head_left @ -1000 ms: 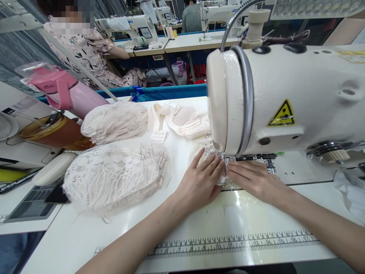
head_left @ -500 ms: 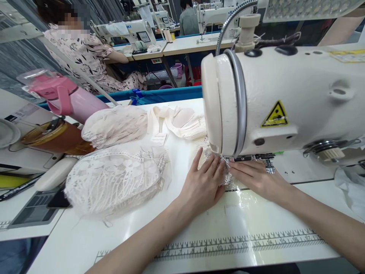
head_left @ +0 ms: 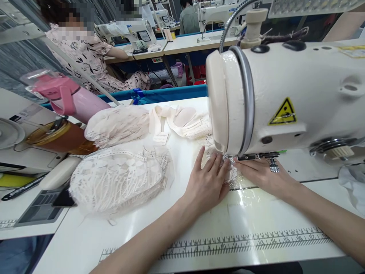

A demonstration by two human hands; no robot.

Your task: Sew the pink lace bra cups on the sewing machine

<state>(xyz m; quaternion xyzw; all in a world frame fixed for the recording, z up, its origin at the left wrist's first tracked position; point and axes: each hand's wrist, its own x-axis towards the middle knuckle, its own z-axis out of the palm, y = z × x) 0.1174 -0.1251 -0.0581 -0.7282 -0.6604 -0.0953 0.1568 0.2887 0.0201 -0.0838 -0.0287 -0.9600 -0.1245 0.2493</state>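
Under the head of the white sewing machine (head_left: 236,102) lies a piece of cream lace (head_left: 233,174). My left hand (head_left: 207,179) rests flat on the lace with its fingers spread, just left of the presser foot area. On the other side, my right hand (head_left: 264,176) lies low with its fingers stretched out towards the lace; the machine head partly covers them. The needle is hidden behind the head. A cream bra (head_left: 185,121) with a white tag (head_left: 161,138) lies behind my left hand and runs towards the lace.
Left of my hands sit a stack of white lace cups (head_left: 119,182) and a cream fabric bundle (head_left: 118,125). A pink bottle (head_left: 76,99) and a brown tub (head_left: 57,135) stand farther left. A printed ruler (head_left: 228,245) runs along the front edge. A person in a floral garment (head_left: 80,57) sits beyond.
The whole view has shifted slightly, so everything sits a little farther right. Both hands keep nearly the same place on the lace.
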